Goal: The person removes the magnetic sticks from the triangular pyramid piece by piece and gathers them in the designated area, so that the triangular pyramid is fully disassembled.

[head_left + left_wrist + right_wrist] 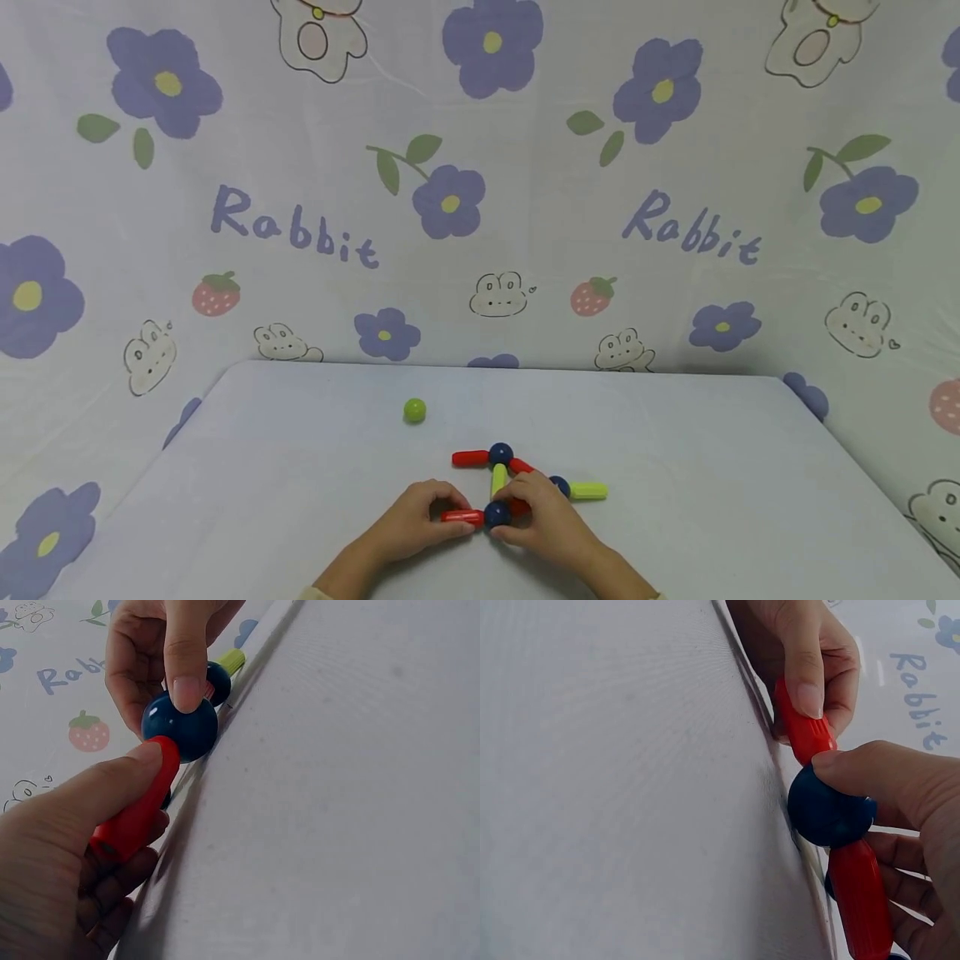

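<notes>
On the bench point(720, 467), the near ball point(497, 515) is flanked by a left rod point(454, 517) and right rod point(519, 506). Behind it, past a middle rod point(498, 479), the far ball point(501, 453) is met at left by a rear rod point(469, 458). Rightward, the side ball point(560, 485) is followed by an end rod point(588, 491). Farthest back, leftward, the loose ball point(415, 410) is set.

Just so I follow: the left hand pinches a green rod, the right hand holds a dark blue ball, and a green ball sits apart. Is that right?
Not quite: the rod pinched by the left hand is red, as the left wrist view shows. The right hand holds a dark blue ball, and a green ball sits apart.
</notes>
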The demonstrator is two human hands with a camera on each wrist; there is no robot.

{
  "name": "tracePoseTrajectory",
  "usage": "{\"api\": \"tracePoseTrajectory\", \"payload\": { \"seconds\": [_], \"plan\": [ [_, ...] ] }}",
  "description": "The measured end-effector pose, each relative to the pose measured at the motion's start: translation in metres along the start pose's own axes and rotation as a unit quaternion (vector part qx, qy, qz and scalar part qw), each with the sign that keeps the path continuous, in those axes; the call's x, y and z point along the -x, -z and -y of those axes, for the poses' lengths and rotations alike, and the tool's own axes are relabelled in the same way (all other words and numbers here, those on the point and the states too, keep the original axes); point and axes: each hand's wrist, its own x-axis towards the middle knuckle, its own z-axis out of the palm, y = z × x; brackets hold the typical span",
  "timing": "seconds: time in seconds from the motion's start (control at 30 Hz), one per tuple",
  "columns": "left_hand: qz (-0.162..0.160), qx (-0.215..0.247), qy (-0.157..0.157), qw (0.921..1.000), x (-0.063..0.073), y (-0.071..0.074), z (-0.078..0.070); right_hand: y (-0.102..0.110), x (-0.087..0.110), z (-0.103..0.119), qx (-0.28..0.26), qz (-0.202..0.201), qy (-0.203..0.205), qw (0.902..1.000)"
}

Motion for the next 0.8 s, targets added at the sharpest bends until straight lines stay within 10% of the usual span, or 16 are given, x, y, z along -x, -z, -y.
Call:
{"api": "tracePoseTrajectory", "payload": {
  "seconds": [0.8],
  "plan": [
    [0.038,0.022,0.005,0.999,-0.002,0.014,0.004,-0.001,0.0,-0.001,0.01,-0.018,-0.003,0.9998]
  ]
}}
